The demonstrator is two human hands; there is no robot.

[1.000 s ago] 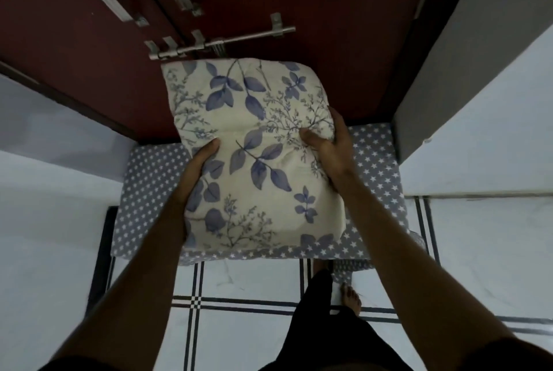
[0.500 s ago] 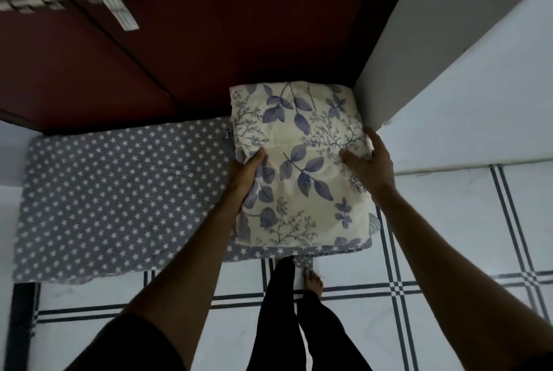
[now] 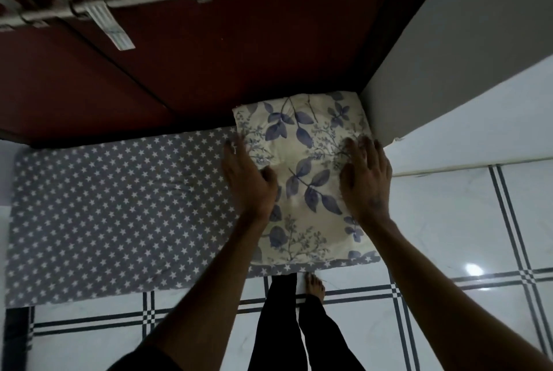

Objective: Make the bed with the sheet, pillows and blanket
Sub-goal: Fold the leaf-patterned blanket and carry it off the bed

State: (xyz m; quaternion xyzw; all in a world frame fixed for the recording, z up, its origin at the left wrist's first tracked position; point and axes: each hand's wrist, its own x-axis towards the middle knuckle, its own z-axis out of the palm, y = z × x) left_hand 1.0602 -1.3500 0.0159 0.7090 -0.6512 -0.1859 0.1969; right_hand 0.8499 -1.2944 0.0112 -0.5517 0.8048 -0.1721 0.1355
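1. Okay, no readable writing, brand or label anywhere in the frame; a faint dark mark on the back of the right hand [image 3: 366, 179] is too blurred to read.
2. Pillow [image 3: 302, 182], cream with blue leaf print, lies flat in the centre-right of the frame, on the right end of the star-print sheet [image 3: 119, 209].
3. The pillow's top edge sits against the base of the dark red door [image 3: 239, 47]; its upper right corner is just beside the grey wall corner [image 3: 449, 56].
4. Left hand [image 3: 248, 179] is flat, fingers straight, pressing on the pillow's left edge, thumb out over the print.
5. The right hand is flat too, fingers spread, palm down on the pillow's right side; it grips nothing.
6. The sheet, grey with white stars, covers a low mattress on the floor, running from the left edge of the frame to under the pillow; some creases near its middle.
7. Metal sliding bolt [image 3: 119, 8] on the door, upper left of the frame, with its flat handle hanging down.
8. White floor tiles [image 3: 449, 221] with dark double lines fill the lower and right part; a bright light reflection at lower right.
9. Person's dark trouser legs [image 3: 287, 325] and one bare foot [image 3: 314, 283] at bottom centre, toes right at the mattress edge.
10. Both forearms cross the lower frame and cover parts of the sheet and the pillow's lower corners.
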